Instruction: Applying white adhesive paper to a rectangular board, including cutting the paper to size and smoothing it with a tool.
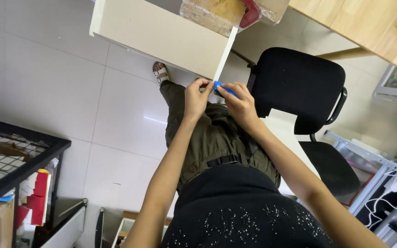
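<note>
While arms extend, left hand, right hand pinch blue piece.

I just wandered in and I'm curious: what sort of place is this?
Probably an office or small workshop: a black office chair, a wooden desk, a metal wire rack on a tiled floor.

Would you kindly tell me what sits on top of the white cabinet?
On the white cabinet rests a plastic-wrapped brown bundle with a red object beside it. Their tops are cut off by the frame, so whatever sits higher is unseen.
</note>
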